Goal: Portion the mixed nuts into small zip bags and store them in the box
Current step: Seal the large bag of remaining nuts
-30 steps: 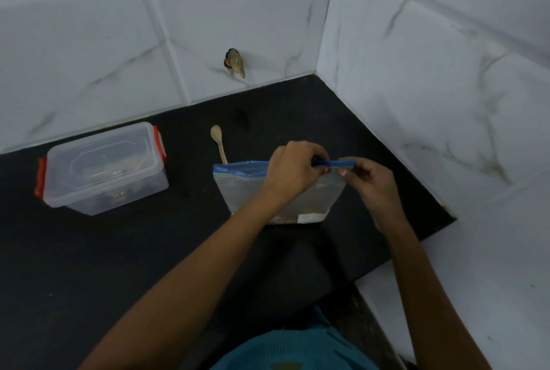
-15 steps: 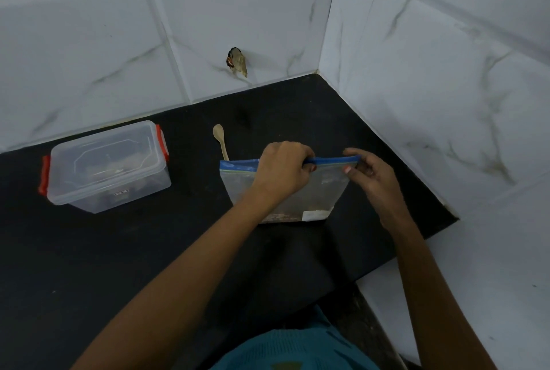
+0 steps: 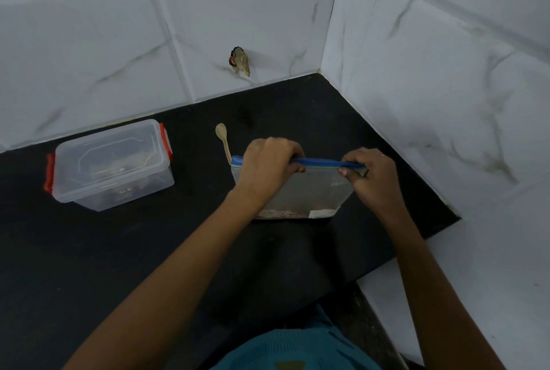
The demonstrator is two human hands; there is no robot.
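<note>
A clear zip bag (image 3: 312, 194) with a blue zip strip stands upright on the black counter, with nuts dimly visible along its bottom. My left hand (image 3: 268, 168) pinches the blue strip near its left part. My right hand (image 3: 372, 179) pinches the strip at the right end. A clear plastic box (image 3: 110, 164) with red side clips and its lid on sits to the left, apart from both hands; dim contents show through it. A small wooden spoon (image 3: 223, 140) lies just behind the bag's left corner.
The black counter (image 3: 119, 250) sits in a corner of white marble-look tiled walls, which run along the back and the right. A small broken spot with wires (image 3: 239, 61) shows on the back wall. The counter's right front edge ends near my right forearm.
My left hand has slid leftwards along the blue zip strip, away from my right hand. The right hand keeps its pinch at the right end. Box and spoon have not moved.
</note>
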